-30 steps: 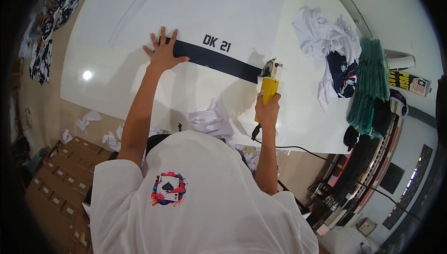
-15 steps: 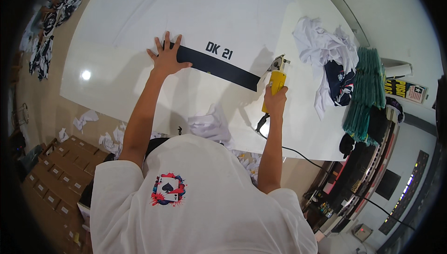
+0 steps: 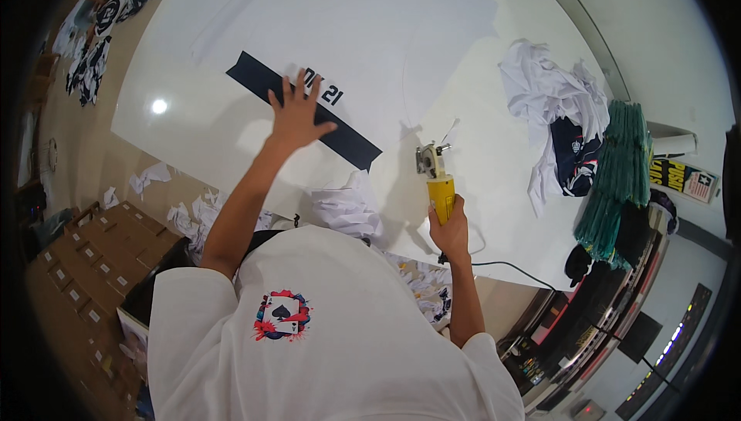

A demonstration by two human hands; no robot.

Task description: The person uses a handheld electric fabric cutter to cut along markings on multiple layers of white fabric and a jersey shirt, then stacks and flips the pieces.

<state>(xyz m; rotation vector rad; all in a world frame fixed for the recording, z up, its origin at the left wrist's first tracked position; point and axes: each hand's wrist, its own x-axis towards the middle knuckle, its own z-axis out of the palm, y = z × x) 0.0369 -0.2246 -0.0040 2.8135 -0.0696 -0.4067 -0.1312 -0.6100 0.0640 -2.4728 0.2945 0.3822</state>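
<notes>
My left hand (image 3: 296,121) is spread wide over a long dark navy fabric strip (image 3: 352,147), its fingertips reaching onto the dark lettering on the white fabric (image 3: 363,27) beyond. The strip slants from upper left to lower right, with one end uncovered on each side of the hand. In my right hand (image 3: 451,229) is a yellow electric rotary fabric cutter (image 3: 441,193), gripped by its body. Its metal head points away from me, to the right of the strip's near end, apart from it. A dark cord trails from its lower end.
Crumpled white cloth (image 3: 347,206) lies at the table's near edge. To the right are a white fabric heap (image 3: 540,85), a navy printed piece (image 3: 573,160) and a green stack (image 3: 606,182). Brown boxes (image 3: 100,247) stand lower left. Another person's arm shows upper left among fabric piles.
My left hand has moved from the strip's left end to its middle. The strip has shifted left and slants more steeply. The cutter has moved nearer to me, its head now upright.
</notes>
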